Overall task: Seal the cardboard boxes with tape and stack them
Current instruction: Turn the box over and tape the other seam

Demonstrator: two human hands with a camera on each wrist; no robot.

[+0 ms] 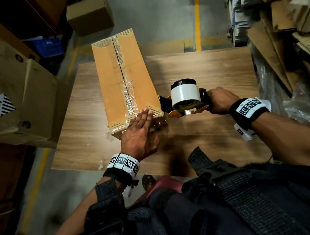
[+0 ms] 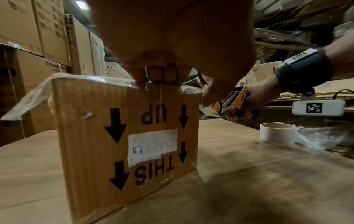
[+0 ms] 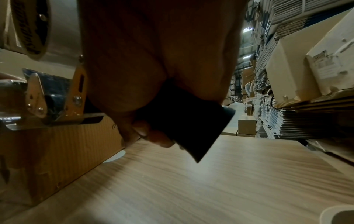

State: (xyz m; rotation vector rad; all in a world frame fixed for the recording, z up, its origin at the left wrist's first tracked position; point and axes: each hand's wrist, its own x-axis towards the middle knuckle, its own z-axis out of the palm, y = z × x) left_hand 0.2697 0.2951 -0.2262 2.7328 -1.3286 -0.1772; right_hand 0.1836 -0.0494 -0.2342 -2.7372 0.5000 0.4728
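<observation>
At box [image 1: 123,77] edge, left hand [image 1: 138,134], dispenser [image 1: 184,98]

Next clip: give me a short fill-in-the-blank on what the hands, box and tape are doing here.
1. The left hand presses flat on the near end of the ____.
2. The right hand grips a tape ____ beside the cardboard box.
3. The arrows printed on the box's end face point ____.
4. An empty tape core lies on the wooden ____.

Missing words: box; dispenser; down; table
</observation>
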